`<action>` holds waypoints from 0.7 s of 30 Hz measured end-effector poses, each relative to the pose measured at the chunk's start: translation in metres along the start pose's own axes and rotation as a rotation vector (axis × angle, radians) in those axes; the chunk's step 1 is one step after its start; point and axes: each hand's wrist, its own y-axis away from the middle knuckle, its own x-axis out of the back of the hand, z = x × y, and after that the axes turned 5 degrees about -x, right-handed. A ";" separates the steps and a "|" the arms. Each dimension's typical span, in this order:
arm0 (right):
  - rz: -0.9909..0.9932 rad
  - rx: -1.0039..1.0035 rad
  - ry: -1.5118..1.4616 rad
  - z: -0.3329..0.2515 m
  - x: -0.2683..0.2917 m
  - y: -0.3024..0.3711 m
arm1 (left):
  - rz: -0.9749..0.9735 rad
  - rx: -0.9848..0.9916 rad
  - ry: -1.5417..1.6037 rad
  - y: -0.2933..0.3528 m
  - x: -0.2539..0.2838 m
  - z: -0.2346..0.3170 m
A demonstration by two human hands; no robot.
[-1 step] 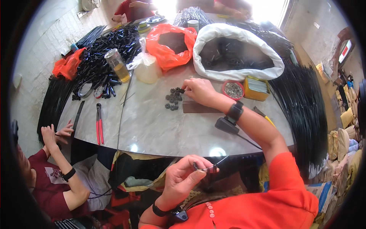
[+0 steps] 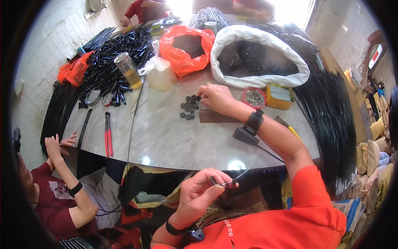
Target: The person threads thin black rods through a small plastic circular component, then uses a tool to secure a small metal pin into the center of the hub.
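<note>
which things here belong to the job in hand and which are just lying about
Likely part of it:
thin wire, held in the left hand
small dark pieces, by the right hand

Apparently just lying about:
red-handled pliers
yellow-handled tool
glass jar of yellow liquid

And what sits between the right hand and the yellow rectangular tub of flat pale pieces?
In the head view, a round red bowl of small grey pieces sits between the right hand and that yellow rectangular tub.
</note>
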 end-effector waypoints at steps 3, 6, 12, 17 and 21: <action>-0.046 -0.010 0.034 0.003 -0.010 -0.007 | 0.004 0.007 -0.001 0.003 0.000 0.002; -0.086 -0.057 -0.027 0.012 -0.015 -0.010 | 0.012 0.016 0.005 0.004 -0.001 0.002; -0.132 -0.077 -0.435 0.009 0.019 0.008 | 0.036 -0.011 -0.005 0.003 -0.001 0.000; -0.265 -0.205 -0.949 -0.050 0.111 0.079 | 0.124 -0.043 -0.029 -0.001 -0.018 -0.003; -0.406 -0.099 -1.123 -0.077 0.150 0.140 | 0.119 -0.057 -0.046 0.001 -0.027 -0.009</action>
